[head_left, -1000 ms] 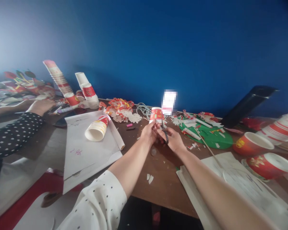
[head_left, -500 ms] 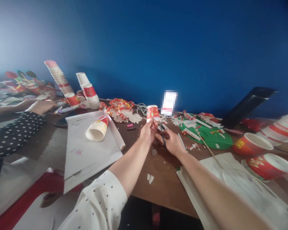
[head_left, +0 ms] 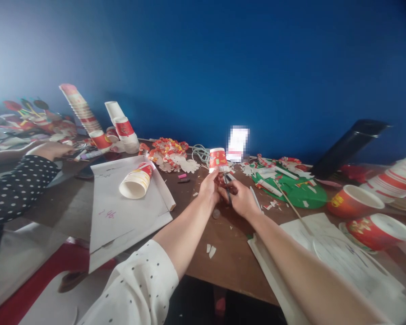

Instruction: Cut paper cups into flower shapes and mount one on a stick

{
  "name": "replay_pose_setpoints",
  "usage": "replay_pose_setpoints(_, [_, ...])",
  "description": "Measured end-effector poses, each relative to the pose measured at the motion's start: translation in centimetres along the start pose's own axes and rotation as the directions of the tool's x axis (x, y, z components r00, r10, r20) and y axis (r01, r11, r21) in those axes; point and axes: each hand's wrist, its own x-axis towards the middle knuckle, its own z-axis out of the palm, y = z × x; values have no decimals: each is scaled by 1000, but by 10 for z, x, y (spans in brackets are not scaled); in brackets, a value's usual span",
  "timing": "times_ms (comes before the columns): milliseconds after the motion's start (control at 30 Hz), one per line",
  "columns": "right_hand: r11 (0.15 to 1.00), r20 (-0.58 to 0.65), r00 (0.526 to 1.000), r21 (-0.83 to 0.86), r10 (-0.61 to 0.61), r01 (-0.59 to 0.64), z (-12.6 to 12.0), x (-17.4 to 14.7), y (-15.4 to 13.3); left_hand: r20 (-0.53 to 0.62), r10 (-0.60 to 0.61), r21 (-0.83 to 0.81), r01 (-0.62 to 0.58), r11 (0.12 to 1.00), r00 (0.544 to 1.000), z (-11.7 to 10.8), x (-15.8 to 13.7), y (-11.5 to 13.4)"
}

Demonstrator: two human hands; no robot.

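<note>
A red and white paper cup (head_left: 218,158) is gripped in my left hand (head_left: 209,187), its fingers closed round the lower part. My right hand (head_left: 239,196) is closed on a pair of scissors (head_left: 228,192), whose dark handles show between the fingers. The blades point up at the cup's lower edge, close to my left fingers. Whether they are touching the paper is hard to make out. Small white paper scraps (head_left: 211,251) lie on the brown table (head_left: 223,275) below my hands.
White paper sheets (head_left: 122,225) bear a cup (head_left: 137,180) on the left. Stacked cups (head_left: 83,113) lean behind. Cut scraps cover a green disc (head_left: 311,196) at right, near more cups (head_left: 355,203). A phone-like bright screen (head_left: 238,142) stands at the wall. A co-worker's dotted sleeve (head_left: 20,189) reaches in.
The cup has turned a little and shifted slightly right in my left hand. My right hand stays near it with the scissors. The whole view has shifted slightly.
</note>
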Motion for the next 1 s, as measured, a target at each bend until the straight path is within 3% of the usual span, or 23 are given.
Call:
replay_pose_setpoints(433, [999, -9, 1000, -45, -28, 27, 1, -1, -1, -38, -17, 8, 18, 1000, 999, 3, -3, -1])
replay_pose_setpoints(1000, [998, -46, 997, 10, -58, 58, 6, -4, 4, 8, -38, -12, 38, 999, 999, 4, -6, -3])
